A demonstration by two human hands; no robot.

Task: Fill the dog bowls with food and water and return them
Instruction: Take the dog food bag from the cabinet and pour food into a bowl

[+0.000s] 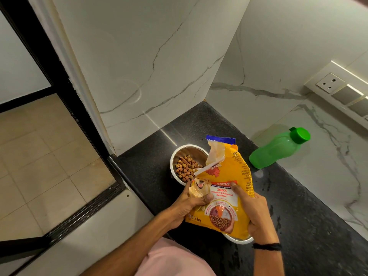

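Black speckled counter (199, 124), runs into a white marble corner on my side. On it: steel bowl (180, 154) near the left edge, part-filled with kibble (185, 168). Second bowl (239, 240) closer to me, only its rim visible under the bag. Green bottle (276, 149) stands on the right, cap on, near the wall. Wet smears on the counter by the bottle.

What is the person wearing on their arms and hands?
Both forearms are bare, with no sleeves in sight and no gloves on the left hand or the right hand. A black band circles the right wrist. No rings or watch show. Pink clothing shows below.
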